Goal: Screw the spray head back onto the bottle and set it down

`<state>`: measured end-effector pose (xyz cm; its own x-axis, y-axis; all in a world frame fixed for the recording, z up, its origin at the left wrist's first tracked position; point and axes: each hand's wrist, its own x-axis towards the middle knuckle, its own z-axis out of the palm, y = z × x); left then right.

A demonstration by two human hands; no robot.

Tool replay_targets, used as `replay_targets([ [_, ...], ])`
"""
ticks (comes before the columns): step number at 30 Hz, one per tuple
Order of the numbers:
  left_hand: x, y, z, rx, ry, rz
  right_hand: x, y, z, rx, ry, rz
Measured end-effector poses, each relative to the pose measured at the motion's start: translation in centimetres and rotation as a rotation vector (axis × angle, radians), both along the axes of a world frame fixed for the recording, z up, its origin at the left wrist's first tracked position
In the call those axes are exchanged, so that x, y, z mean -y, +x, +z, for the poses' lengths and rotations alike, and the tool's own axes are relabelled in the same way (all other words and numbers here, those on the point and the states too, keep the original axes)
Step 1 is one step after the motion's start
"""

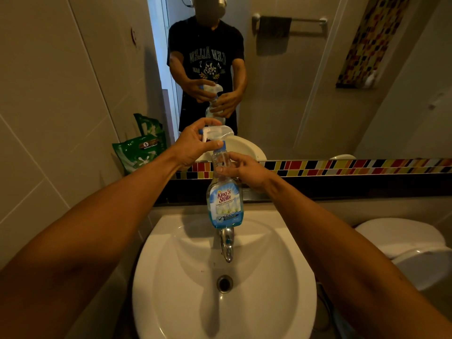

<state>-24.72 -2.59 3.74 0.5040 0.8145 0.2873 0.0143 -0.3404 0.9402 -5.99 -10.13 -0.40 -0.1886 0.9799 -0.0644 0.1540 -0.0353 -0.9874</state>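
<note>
I hold a clear spray bottle with blue liquid and a "King's Stella" label upright above the sink. My left hand grips the white trigger head at the top, fingers curled over it and thumb at the neck. My right hand wraps around the bottle's narrow upper body just below the neck. The bottle's base hangs over the chrome tap.
A white sink with a drain lies below. A mirror ahead reflects a person holding the bottle. A green refill pouch stands on the ledge at left. A toilet is at right. A coloured tile strip runs under the mirror.
</note>
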Motion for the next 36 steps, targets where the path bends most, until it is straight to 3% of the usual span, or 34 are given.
replay_targets([
  [9,1.2,1.9,-1.0,-0.016,0.009,0.033,-0.8,1.5,-1.0,0.105,0.046,-0.073],
  [14,1.7,3.3,-3.7,0.035,-0.120,0.137,-1.6,3.5,-2.1,0.171,0.071,-0.157],
  [25,1.8,9.0,-13.4,-0.172,-0.477,0.216,-5.1,9.2,-4.3,0.227,0.100,-0.254],
  [36,0.3,16.5,-14.1,-0.111,-0.506,0.204,-8.3,14.3,-6.0,0.244,0.091,-0.219],
])
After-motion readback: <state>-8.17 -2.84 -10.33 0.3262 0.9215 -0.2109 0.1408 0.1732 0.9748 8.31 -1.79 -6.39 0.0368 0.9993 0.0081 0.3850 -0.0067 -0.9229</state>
